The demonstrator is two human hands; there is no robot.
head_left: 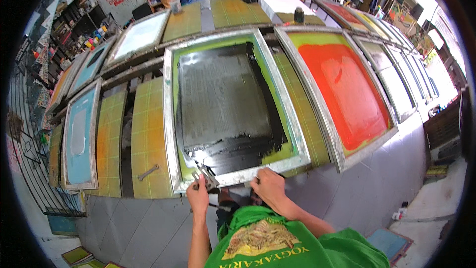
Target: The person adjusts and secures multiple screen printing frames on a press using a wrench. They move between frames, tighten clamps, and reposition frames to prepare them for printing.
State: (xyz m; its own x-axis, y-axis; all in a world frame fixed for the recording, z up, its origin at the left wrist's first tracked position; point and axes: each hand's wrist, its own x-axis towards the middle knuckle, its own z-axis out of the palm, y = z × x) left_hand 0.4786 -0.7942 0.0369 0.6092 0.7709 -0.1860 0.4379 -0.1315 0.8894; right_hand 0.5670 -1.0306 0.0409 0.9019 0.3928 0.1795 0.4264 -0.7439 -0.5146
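In front of me lies a large silkscreen frame (297, 129) with a pale metal border and green mesh, its middle coated in black ink (223, 99). At its near left corner, my left hand (199, 196) is closed around a grey metal bracket (210, 179) with holes and dark smears. The bracket overlaps the frame's near bar; whether it is fixed there I cannot tell. My right hand (270, 187) has its fingers curled at the same bar, further right, gripping the frame; the fingertips are partly hidden.
A wrench (148, 172) rests on the yellow-orange checked board (148, 134) to the left. Right of my frame stands another silkscreen frame with red ink (342, 89); a blue-meshed one (79, 129) is far left. A dark jar (299, 15) stands behind. Two people are at the back.
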